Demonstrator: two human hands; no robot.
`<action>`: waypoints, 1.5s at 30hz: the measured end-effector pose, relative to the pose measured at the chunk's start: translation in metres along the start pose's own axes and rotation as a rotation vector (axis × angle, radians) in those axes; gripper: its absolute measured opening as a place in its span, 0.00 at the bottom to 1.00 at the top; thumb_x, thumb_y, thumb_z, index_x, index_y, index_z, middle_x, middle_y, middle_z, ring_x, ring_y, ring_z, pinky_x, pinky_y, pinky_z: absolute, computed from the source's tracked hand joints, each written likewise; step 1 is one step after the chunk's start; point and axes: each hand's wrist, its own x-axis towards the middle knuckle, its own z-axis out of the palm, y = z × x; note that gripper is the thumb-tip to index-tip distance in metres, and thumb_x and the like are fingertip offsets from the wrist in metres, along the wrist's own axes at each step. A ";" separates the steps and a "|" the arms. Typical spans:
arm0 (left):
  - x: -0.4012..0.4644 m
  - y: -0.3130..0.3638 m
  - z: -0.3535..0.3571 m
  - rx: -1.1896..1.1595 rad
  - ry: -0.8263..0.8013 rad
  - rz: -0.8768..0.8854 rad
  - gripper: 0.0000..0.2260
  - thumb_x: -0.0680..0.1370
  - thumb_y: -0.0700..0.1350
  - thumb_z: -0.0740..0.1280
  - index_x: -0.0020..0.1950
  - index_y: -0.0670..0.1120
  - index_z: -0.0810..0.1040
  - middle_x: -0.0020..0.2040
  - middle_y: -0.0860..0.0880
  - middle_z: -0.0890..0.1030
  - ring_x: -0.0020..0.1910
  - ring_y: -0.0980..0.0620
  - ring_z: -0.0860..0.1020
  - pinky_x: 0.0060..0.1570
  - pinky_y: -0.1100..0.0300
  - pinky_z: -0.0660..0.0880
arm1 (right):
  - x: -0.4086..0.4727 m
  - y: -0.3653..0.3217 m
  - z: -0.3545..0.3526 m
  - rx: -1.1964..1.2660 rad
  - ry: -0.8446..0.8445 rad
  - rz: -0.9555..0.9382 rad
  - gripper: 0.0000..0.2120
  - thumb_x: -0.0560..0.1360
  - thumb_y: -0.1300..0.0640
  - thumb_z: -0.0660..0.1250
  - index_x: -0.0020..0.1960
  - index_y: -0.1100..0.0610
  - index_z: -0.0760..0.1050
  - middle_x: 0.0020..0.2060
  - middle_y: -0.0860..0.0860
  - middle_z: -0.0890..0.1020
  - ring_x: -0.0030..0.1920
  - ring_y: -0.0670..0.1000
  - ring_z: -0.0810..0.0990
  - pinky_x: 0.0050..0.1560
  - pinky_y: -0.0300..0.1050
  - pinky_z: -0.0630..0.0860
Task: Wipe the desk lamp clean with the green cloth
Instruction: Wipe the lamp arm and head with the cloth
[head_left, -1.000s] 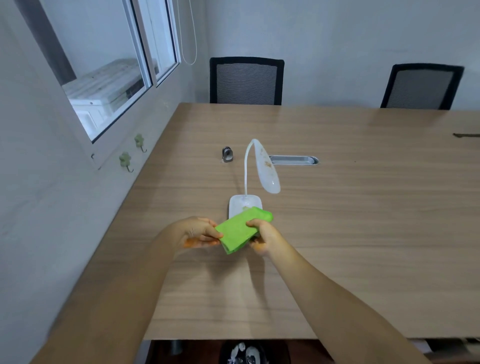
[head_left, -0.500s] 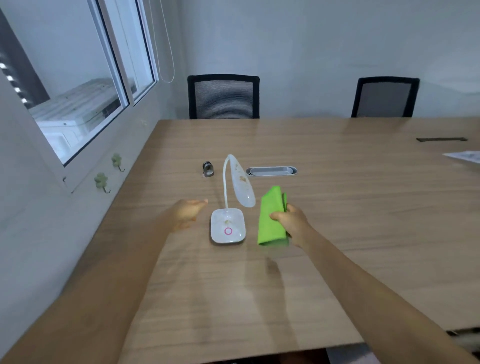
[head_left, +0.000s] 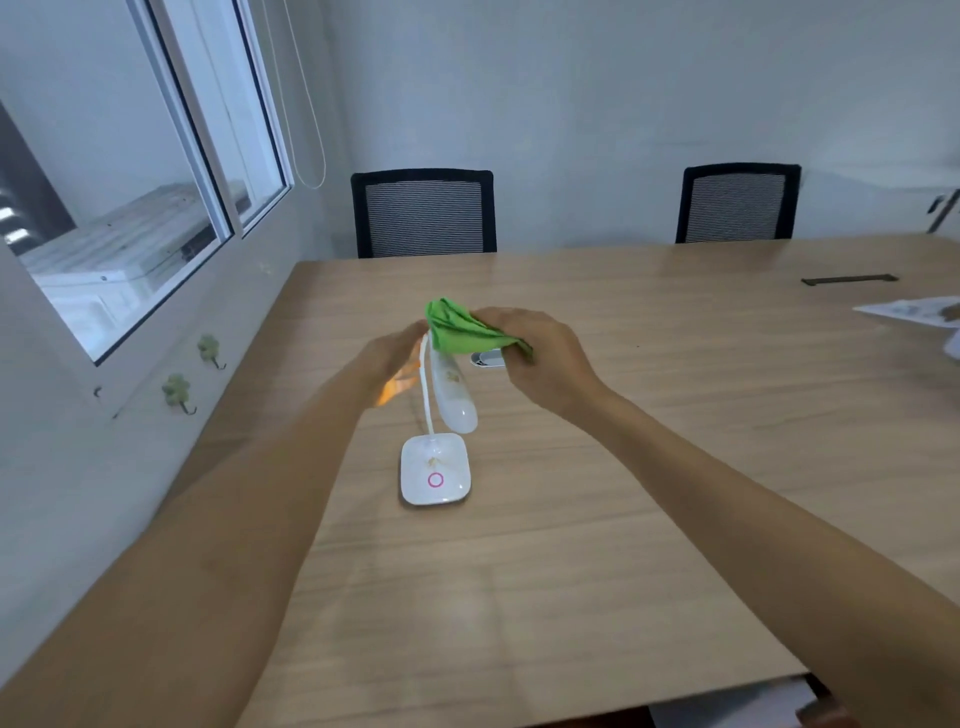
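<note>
Wooden table (head_left: 649, 467) bearing a white lamp (head_left: 436, 470) near the left, papers (head_left: 909, 312) lying far right

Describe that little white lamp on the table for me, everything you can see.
The desk lamp looks like glossy white plastic: a square base with a pink ring, a thin bent neck, a long drooping head with brownish smudges. It stands upright on the wooden table. The green cloth, in the right hand, covers its top bend.

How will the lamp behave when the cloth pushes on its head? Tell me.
The lamp probably tips easily: its base is small and the head hangs from a thin, arched neck. That neck looks flexible, so it will likely bend under the cloth. The left hand beside the neck could brace it.
</note>
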 end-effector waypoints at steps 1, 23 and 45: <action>-0.001 0.000 0.000 -0.003 0.007 0.008 0.17 0.74 0.56 0.66 0.57 0.46 0.77 0.61 0.49 0.79 0.63 0.48 0.75 0.70 0.49 0.68 | 0.002 0.000 0.003 -0.018 -0.029 -0.017 0.25 0.65 0.76 0.59 0.59 0.63 0.78 0.56 0.58 0.83 0.57 0.55 0.80 0.61 0.34 0.69; -0.012 0.008 -0.001 0.040 0.034 0.018 0.28 0.70 0.58 0.70 0.66 0.46 0.75 0.64 0.47 0.77 0.64 0.48 0.76 0.69 0.51 0.70 | -0.093 -0.002 -0.021 -0.298 -0.147 -0.608 0.21 0.77 0.66 0.51 0.60 0.55 0.79 0.60 0.51 0.81 0.63 0.54 0.77 0.60 0.51 0.77; -0.014 0.013 0.002 0.071 0.052 0.009 0.14 0.73 0.54 0.68 0.53 0.48 0.76 0.57 0.48 0.78 0.61 0.49 0.76 0.68 0.53 0.70 | -0.112 -0.002 -0.004 -0.309 -0.089 -0.632 0.22 0.80 0.64 0.48 0.60 0.56 0.79 0.60 0.53 0.81 0.64 0.54 0.77 0.61 0.51 0.77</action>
